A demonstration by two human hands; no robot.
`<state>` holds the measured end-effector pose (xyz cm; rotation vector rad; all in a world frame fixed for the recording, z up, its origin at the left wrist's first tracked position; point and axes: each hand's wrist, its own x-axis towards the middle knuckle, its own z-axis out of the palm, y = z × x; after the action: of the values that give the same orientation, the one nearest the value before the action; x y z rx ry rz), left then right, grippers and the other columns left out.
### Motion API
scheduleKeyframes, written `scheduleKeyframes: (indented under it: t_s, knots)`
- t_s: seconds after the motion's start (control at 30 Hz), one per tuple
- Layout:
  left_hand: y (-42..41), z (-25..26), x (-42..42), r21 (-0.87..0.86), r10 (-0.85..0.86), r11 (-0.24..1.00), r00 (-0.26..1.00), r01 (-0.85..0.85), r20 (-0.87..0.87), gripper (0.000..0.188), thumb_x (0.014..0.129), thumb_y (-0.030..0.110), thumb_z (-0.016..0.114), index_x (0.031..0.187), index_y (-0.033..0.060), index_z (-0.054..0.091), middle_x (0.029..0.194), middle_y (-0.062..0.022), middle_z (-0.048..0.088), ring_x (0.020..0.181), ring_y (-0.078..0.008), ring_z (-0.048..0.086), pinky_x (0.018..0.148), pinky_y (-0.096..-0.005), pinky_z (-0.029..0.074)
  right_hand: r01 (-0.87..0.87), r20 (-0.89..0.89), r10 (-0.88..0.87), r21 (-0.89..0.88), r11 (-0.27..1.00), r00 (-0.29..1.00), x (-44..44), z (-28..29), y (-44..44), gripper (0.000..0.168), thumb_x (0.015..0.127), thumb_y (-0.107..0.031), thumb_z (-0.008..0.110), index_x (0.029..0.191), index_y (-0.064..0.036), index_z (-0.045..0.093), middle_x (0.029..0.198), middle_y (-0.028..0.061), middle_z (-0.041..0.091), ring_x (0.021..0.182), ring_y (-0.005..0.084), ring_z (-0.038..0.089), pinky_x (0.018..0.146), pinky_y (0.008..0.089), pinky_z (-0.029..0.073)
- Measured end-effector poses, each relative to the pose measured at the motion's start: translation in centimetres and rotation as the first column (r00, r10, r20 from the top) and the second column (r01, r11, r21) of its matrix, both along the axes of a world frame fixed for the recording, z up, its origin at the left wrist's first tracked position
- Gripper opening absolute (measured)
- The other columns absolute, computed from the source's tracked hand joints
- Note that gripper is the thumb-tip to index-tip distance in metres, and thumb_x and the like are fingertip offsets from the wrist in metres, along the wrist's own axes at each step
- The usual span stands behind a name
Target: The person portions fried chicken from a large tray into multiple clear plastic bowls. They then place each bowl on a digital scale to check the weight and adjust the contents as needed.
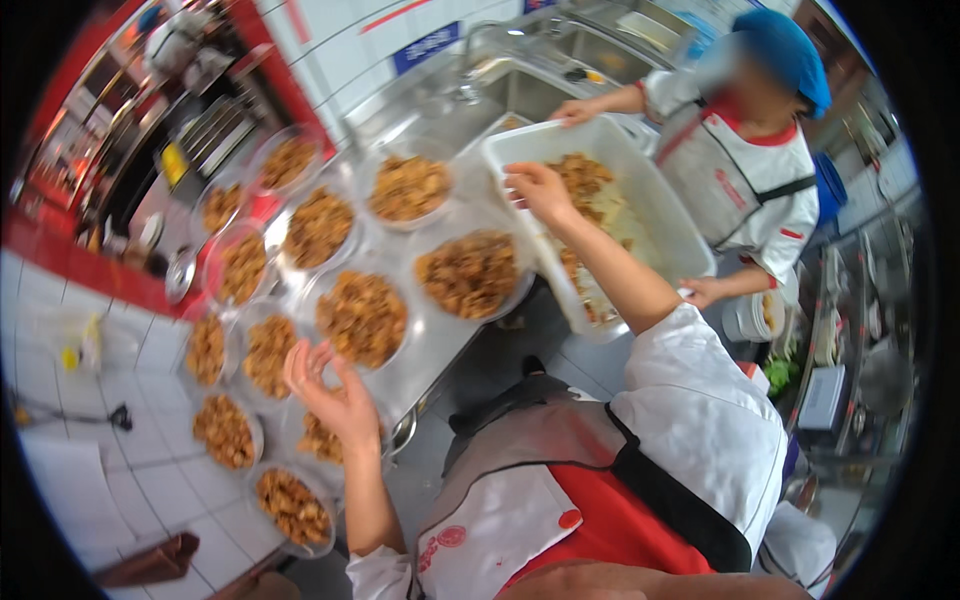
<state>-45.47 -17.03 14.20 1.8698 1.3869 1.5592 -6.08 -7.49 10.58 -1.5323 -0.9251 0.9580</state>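
Note:
My left hand [334,397] hovers over the steel counter with its fingers apart and nothing in it. Below and around it stand clear round bowls heaped with browned, fried-looking food pieces, among them one bowl [270,356] by my fingertips and another [362,319] just beyond. My right hand [540,191], fingers loosely curled, is at the left rim of a white plastic tub [675,225]; whether it touches the rim cannot be told. Inside the tub lie more brown pieces [581,180] and pale liquid or residue. A larger heap [469,274] fills the bowl nearest the tub.
A co-worker [750,157] in a blue cap holds the tub by two sides. Behind the steel counter [442,337] is a sink [525,90] with a tap. A red-framed opening [281,67] lies left. Shelves [832,337] with containers line the right side.

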Motion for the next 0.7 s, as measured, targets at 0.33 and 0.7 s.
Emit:
scheduleKeyframes:
  t_s: [0.33, 0.7]
  knots:
    - [11.3, -3.3, 36.7, -0.536, -0.728, 0.593, 0.685, 0.601, -0.036, 0.077, 0.079, 0.013, 0.071, 0.144, 0.0076, 0.030, 0.138, -0.0190, 0.036, 0.117, -0.0284, 0.051, 0.093, -0.0368, 0.048, 0.168, 0.651, 0.035, -0.248, 0.954, 0.759, 31.0, -17.6, -0.5, 0.116, 0.061, -0.056, 0.081, 0.147, -0.005, 0.022, 0.137, 0.0248, 0.041, 0.132, 0.0382, 0.037, 0.107, 0.0425, 0.035]
    - [17.7, -18.7, 52.8, -0.921, -0.578, 0.390, 0.773, -0.020, -0.262, 0.127, 0.061, 0.019, 0.087, 0.153, 0.0167, -0.001, 0.148, -0.0216, 0.020, 0.128, -0.0401, 0.041, 0.102, -0.0409, 0.043, -0.291, 0.479, 0.514, -0.465, 0.836, 0.712, 31.2, -19.8, 4.9, 0.112, 0.056, -0.047, 0.087, 0.145, -0.014, 0.029, 0.138, 0.0199, 0.044, 0.126, 0.0342, 0.046, 0.101, 0.0470, 0.041]
